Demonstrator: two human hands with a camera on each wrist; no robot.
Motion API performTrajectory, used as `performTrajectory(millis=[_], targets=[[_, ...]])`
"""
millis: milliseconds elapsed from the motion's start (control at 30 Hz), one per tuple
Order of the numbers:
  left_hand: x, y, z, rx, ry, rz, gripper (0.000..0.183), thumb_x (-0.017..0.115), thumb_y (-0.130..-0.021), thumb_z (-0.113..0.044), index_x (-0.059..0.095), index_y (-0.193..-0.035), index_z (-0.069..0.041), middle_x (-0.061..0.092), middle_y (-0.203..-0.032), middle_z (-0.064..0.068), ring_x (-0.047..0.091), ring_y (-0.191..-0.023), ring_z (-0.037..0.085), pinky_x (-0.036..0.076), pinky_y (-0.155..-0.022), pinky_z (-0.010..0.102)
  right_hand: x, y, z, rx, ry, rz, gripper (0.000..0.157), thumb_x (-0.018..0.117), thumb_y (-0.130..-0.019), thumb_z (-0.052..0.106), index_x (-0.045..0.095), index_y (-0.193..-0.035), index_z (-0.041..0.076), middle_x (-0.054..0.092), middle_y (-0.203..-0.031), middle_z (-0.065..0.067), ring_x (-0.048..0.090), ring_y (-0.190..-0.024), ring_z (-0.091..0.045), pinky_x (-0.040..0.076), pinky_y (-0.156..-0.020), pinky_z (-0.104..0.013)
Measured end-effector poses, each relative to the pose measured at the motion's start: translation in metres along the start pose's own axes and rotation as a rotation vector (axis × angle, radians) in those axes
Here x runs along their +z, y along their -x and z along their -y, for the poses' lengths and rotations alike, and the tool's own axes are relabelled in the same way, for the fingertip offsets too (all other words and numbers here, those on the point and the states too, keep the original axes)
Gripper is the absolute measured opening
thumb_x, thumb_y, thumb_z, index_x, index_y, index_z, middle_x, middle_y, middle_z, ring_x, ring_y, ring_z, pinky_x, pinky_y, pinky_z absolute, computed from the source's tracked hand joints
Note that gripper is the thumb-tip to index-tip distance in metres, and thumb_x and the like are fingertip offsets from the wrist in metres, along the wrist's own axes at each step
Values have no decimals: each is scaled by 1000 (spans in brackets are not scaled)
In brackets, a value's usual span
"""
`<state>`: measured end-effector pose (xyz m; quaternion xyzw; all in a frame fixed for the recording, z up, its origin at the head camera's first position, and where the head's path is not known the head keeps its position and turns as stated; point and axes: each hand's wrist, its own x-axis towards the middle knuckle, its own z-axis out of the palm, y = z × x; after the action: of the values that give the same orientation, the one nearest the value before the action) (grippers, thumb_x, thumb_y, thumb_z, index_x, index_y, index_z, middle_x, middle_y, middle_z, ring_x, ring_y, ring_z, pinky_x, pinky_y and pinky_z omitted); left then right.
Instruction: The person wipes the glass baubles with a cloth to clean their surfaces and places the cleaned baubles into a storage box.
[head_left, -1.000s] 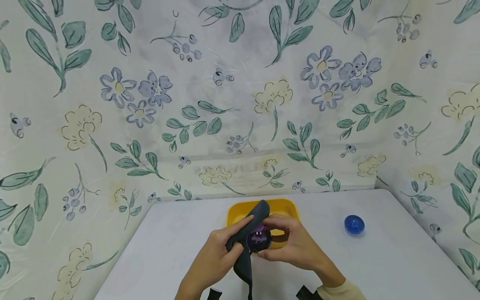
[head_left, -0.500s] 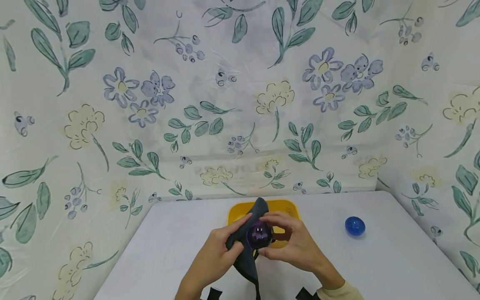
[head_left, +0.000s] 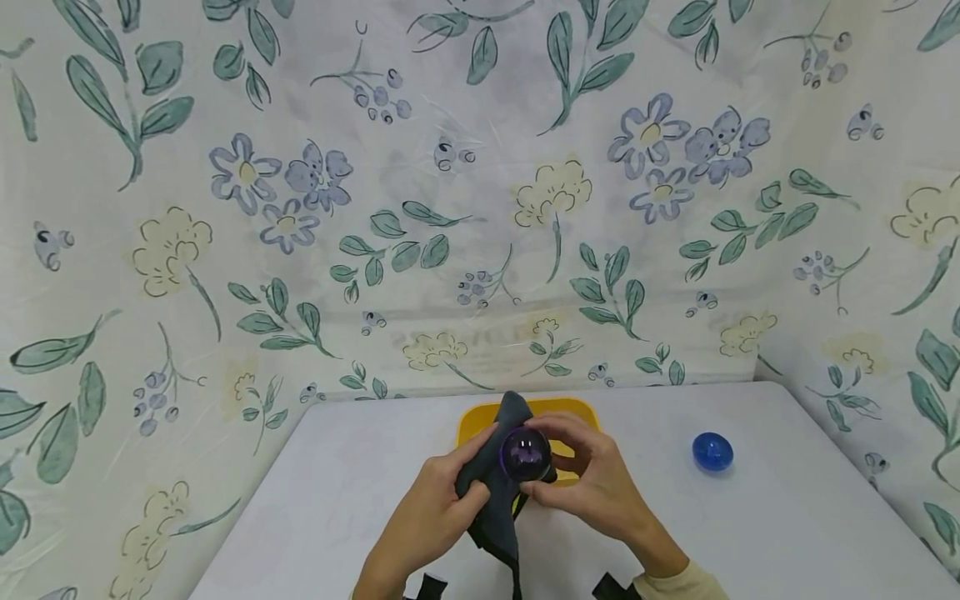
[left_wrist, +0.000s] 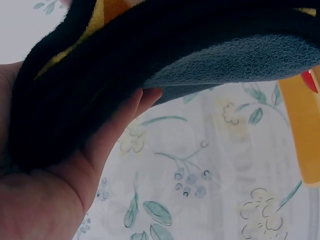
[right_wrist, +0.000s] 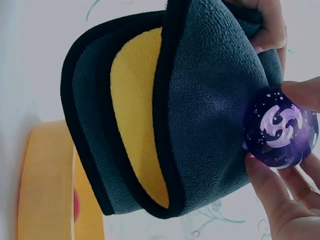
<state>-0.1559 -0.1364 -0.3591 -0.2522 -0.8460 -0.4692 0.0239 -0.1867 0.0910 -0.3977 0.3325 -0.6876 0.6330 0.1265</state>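
Note:
My left hand [head_left: 431, 500] grips a folded dark grey cloth [right_wrist: 205, 110] with black edging and a yellow inner side. In the left wrist view the cloth [left_wrist: 240, 60] is bunched between thumb and fingers. My right hand [head_left: 596, 471] holds a glossy dark purple ball [right_wrist: 280, 127] by its fingertips and thumb. White swirl marks and specks show on the ball. It lies against the grey face of the cloth, and both are held up in front of the yellow tray [head_left: 480, 417].
A shiny blue ball [head_left: 712, 452] rests on the white table [head_left: 787, 517] at the right. Something red [right_wrist: 76, 205] shows inside the yellow tray in the right wrist view. Floral sheeting [head_left: 450, 208] hangs behind the table.
The purple ball has turned and shifted slightly right in my right fingers, now showing more of itself beside the cloth. The cloth's upper end has tilted left. Both hands keep their hold.

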Motion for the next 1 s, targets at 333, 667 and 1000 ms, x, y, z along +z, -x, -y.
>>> performTrajectory(millis=[333, 667, 1000], targets=[[1, 1, -4, -20, 18, -29, 61, 53, -92, 2, 50, -153, -5, 63, -142, 21, 69, -91, 15, 60, -74, 21, -5, -2, -1, 31, -16, -16, 59, 85, -77, 1, 63, -132, 11, 63, -132, -14, 68, -117, -15, 60, -93, -32], [1, 2, -7, -45, 3, -16, 59, 54, -93, 0, 50, -152, -3, 63, -142, 22, 72, -94, 19, 63, -77, 27, -11, -3, -5, 83, 165, -47, 62, 87, -79, 14, 65, -136, 18, 69, -132, -6, 65, -117, -25, 59, -100, -37], [0, 5, -10, 4, 16, -37, 58, 53, -93, 4, 52, -151, -5, 62, -144, 22, 74, -106, 27, 63, -83, 34, -9, -3, -12, 130, 137, 7, 56, 86, -82, 15, 67, -134, 10, 67, -132, -10, 66, -113, -26, 58, -99, -32]])
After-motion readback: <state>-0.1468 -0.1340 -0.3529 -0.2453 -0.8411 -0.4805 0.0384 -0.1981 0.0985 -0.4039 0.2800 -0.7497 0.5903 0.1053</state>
